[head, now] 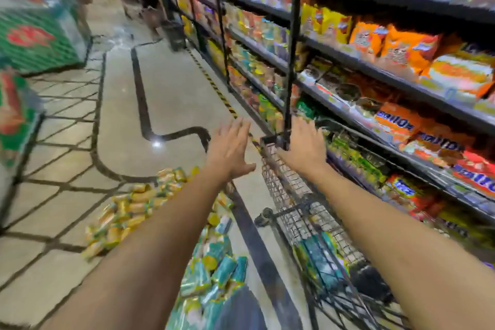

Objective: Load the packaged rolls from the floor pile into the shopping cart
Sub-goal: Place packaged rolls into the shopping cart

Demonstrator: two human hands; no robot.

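Packaged rolls lie in a pile on the floor: yellow-wrapped ones (128,206) at the left and teal-wrapped ones (214,273) nearer me. The wire shopping cart (292,190) stands to their right, beside the shelves, with a few teal packs (318,257) inside. My left hand (230,147) hovers with straight, spread fingers above the floor, left of the cart's far corner, and holds nothing. My right hand (302,144) is stretched out flat over the cart's far rim, fingers straight, also holding nothing. The picture is blurred by motion.
Stocked shelves (401,104) of snack packets run along the right, close against the cart. A black shelf upright (290,61) rises just past the cart's far corner. Green stacked cases (34,35) stand at the left. The tiled aisle (166,94) runs ahead.
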